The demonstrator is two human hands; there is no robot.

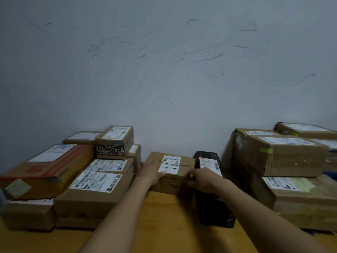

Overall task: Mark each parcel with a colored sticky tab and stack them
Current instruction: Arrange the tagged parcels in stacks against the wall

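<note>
Both hands reach forward over a yellow-brown wooden desk [164,225] to a small brown cardboard parcel [171,185] with a white shipping label [170,164] on its top. The parcel sits on the desk close to a scuffed grey-blue wall [164,70].

The left hand [152,173] lies on the parcel's top at its left edge, with the fingers [161,174] fairly straight and reaching onto the label's near corner. It presses rather than clasps, and its thumb cannot be seen. The right hand [204,179] is at the parcel's near right corner, its fingers curled over the top edge, gripping the box there.

Just to the right of the right hand, touching the parcel's side, stands a long black box [215,207] with a white barcode label; the right wrist crosses over it. Farther right of that hand are piled large brown cardboard boxes [284,157], one with a small yellow-green strip [266,150] at its top edge.

To the left of the left hand is another pile: a brown cardboard box with a big white label [94,181] nearest the forearm, an orange-striped flat carton [54,167] beyond it, and on top a little box with a black-and-white doodled band [112,148].
</note>
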